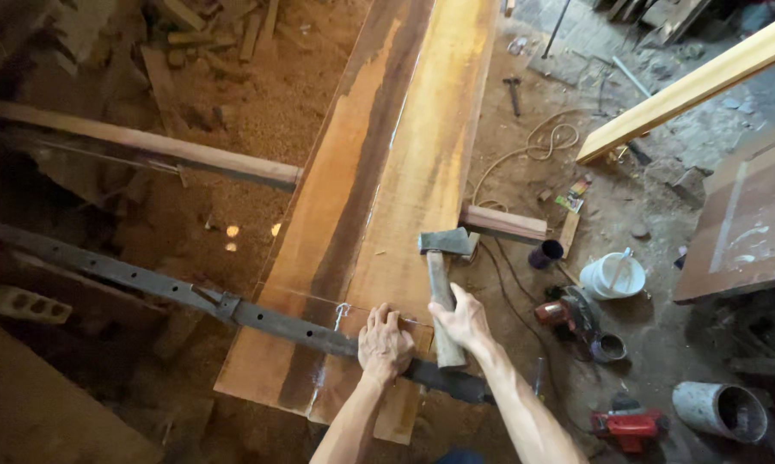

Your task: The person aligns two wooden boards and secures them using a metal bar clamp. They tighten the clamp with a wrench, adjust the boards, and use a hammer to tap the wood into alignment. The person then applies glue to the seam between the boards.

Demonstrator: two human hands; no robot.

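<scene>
A hatchet (pixel 443 258) lies on the long plank (pixel 404 163), a perforated metal bar (pixel 147 279) crossing beneath.

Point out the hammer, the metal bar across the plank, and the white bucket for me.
hammer (pixel 446 243): head view, on the steel head.
metal bar (pixel 138 279): head view, on the holed stretch left of the plank.
white bucket (pixel 612 277): head view, on its open top, floor right of the plank.
</scene>
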